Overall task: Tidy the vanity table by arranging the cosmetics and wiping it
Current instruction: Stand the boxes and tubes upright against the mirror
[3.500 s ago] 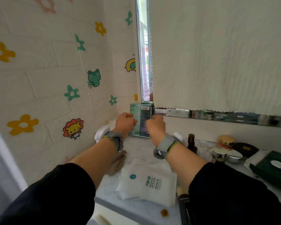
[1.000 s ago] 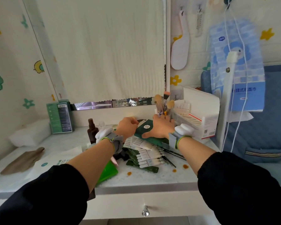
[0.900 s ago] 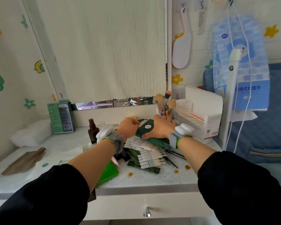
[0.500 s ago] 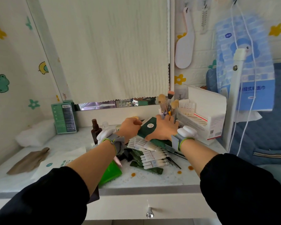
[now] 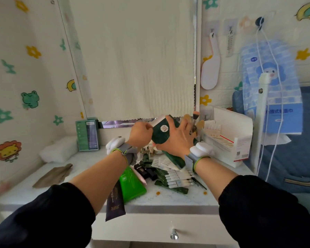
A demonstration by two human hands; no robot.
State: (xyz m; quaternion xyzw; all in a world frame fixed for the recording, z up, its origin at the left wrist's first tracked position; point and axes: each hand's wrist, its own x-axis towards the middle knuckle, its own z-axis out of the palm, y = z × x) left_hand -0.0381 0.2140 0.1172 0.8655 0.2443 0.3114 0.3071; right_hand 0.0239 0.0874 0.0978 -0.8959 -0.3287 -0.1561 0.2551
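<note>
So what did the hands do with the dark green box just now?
The left hand and right hand lifted the dark green box off the white tubes and tipped it up; a moment ago it lay flat there. The left hand pinches its edge, and the right hand grips its face. The teal box, the brown cloth and the white tubes stayed put.

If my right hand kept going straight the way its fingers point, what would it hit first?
Probably the makeup brushes, just beyond the fingertips of the right hand, which holds the dark green box. Depth is unclear, so it might pass in front of them.
</note>
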